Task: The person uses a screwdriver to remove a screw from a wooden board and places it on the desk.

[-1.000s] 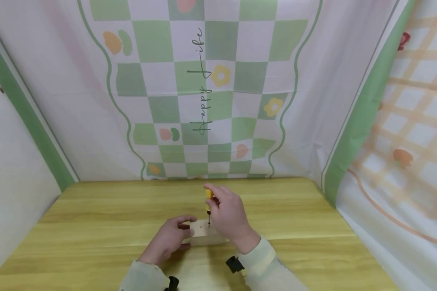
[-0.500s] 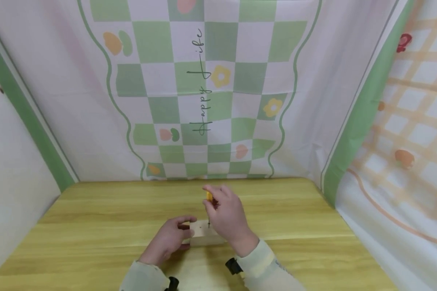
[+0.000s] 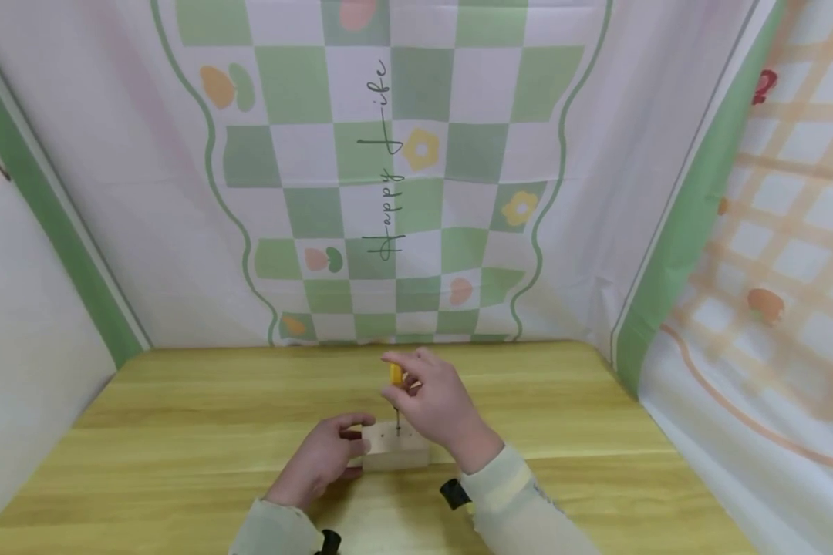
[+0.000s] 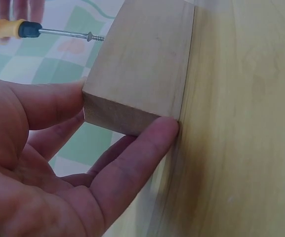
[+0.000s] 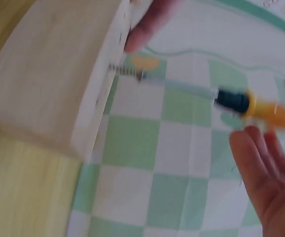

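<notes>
A pale wooden block (image 3: 397,461) rests on the table, with small dark holes in its top. My left hand (image 3: 322,455) grips its left end, thumb and fingers pressed against the edges in the left wrist view. Upright over the block stands a screwdriver (image 3: 396,375) with a yellow handle and dark collar. Its tip meets the head of a screw (image 5: 125,70), whose threaded shank sticks partly out of the block's top face. My right hand (image 3: 440,397) holds the handle by the fingers near its upper end; the right wrist view is blurred there.
The wood-grain table (image 3: 201,401) reaches back to a green-and-white checked cloth (image 3: 361,208). More cloth hangs at both sides, including an orange-checked curtain (image 3: 791,247) on the right. A black wrist strap (image 3: 453,493) shows at the right cuff.
My right hand's fingers have shifted on the screwdriver handle, and the thumb sits further from it. The right wrist has moved slightly right. The left hand and block have stayed in place.
</notes>
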A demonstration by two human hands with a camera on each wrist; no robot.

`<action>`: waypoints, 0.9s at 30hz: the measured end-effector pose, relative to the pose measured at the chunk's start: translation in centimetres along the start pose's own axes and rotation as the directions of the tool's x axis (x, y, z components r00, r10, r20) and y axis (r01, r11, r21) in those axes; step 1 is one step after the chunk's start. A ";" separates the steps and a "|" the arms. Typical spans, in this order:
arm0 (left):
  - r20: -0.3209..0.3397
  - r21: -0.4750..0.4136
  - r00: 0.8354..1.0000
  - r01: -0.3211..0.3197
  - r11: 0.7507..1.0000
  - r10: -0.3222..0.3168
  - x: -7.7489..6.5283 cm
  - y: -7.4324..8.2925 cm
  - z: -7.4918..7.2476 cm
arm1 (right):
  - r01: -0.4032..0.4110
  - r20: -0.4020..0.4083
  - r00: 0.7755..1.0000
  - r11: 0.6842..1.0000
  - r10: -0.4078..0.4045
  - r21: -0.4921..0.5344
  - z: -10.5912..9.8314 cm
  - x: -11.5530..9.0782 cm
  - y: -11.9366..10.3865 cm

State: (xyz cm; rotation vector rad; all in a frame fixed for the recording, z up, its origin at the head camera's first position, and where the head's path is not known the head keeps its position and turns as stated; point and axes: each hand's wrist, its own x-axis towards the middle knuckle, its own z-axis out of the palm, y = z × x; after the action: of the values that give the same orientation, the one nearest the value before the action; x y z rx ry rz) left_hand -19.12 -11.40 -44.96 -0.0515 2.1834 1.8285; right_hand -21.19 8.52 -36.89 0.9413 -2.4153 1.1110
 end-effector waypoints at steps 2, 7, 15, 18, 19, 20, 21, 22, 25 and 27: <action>0.004 -0.005 1.000 -0.001 1.000 0.001 0.0 0.0 0.0 | 0.009 -0.076 0.997 0.993 -0.018 -0.114 0.5 -0.1 -0.5; 0.006 -0.005 1.000 -0.004 1.000 0.004 0.0 -0.1 -0.1 | 0.015 -0.147 0.989 0.991 -0.035 -0.130 0.8 -0.3 -1.0; -0.019 0.023 1.000 0.013 1.000 -0.013 -0.1 0.2 0.0 | -0.042 -0.008 0.999 0.988 0.043 0.152 0.1 -0.5 0.5; -0.020 0.018 1.000 0.017 1.000 -0.016 -0.1 0.2 0.0 | -0.015 -0.068 0.997 0.997 0.021 0.080 0.4 -0.6 0.3; -0.018 0.015 1.000 0.015 1.000 -0.015 -0.1 0.2 0.0 | 0.002 -0.103 0.995 0.999 0.002 0.039 0.5 -0.6 0.1; -0.017 0.015 1.000 0.012 1.000 -0.012 -0.1 0.2 0.0 | 0.018 -0.139 0.990 1.000 -0.019 -0.008 0.7 -0.6 -0.1; -0.016 0.016 1.000 0.007 1.000 -0.007 -0.1 0.2 0.0 | 0.030 -0.176 0.984 0.998 -0.040 -0.056 0.9 -0.6 -0.2; -0.015 0.015 1.000 0.002 1.000 -0.002 -0.2 0.2 0.0 | 0.038 -0.208 0.976 0.995 -0.057 -0.094 1.1 -0.6 -0.3; -0.013 0.013 1.000 -0.007 1.000 0.007 -0.1 0.2 0.0 | 0.036 -0.279 0.957 0.989 -0.076 -0.144 1.6 -0.6 -0.7; -0.012 0.010 1.000 -0.010 1.000 0.010 -0.1 0.2 0.1 | 0.041 -0.275 0.959 0.993 -0.070 -0.108 1.6 -0.7 -0.7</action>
State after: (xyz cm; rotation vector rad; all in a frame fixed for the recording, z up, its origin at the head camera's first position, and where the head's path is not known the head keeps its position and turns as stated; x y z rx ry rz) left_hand -19.02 -11.31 -44.73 -0.0499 2.2053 1.8272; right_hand -20.29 7.29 -37.88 0.7592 -2.1812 1.0156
